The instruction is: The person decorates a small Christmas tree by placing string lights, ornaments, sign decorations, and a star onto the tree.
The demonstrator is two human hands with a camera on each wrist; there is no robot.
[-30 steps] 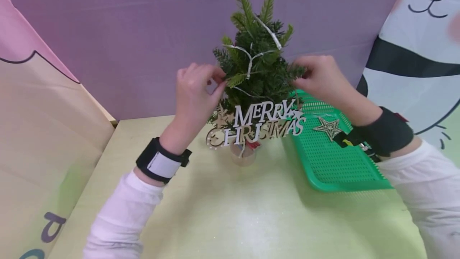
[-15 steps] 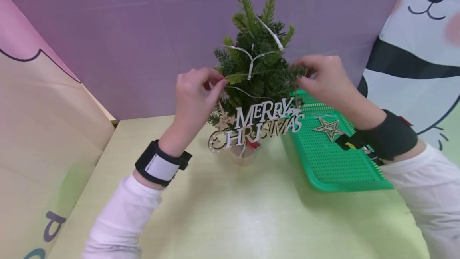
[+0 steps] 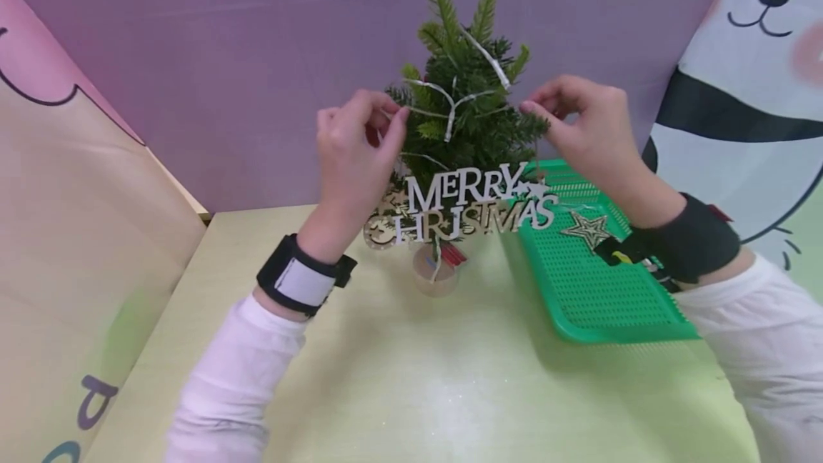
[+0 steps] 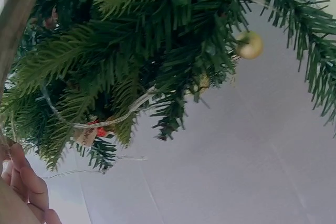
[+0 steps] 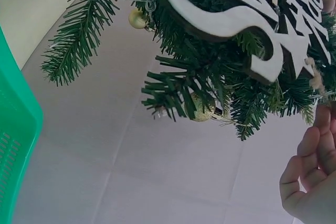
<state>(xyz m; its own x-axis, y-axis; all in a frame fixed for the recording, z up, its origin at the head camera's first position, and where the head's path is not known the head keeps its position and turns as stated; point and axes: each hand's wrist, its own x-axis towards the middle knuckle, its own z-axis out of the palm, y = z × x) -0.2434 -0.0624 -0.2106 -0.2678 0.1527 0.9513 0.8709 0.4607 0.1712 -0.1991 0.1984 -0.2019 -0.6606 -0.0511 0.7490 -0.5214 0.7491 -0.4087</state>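
Note:
A small artificial Christmas tree (image 3: 479,145) stands upright in a light round base (image 3: 434,281). In front of its lower branches hangs a white and wooden "MERRY CHRISTMAS" sign (image 5: 233,22), wide across the tree. My left hand (image 3: 356,148) is at the tree's left side, thumb and fingertips pinching the sign's cord. On the other side my right hand (image 3: 591,123) pinches the cord's right end beside a branch tip. The right wrist view shows twine (image 5: 316,81) running from the sign to those fingers. Pale fairy-light wire (image 3: 450,120) winds through the branches.
A green plastic basket (image 3: 558,320) sits right of the tree, with a glittery star (image 3: 586,230) in it. Gold balls, such as this bauble (image 4: 249,44), hang on the tree. A purple cloth (image 3: 270,77) stands close behind.
Both hands have risen along the tree's sides, the left fingers from beside a lower branch tip. The sign has come up slightly with them, and the base shows more beneath it.

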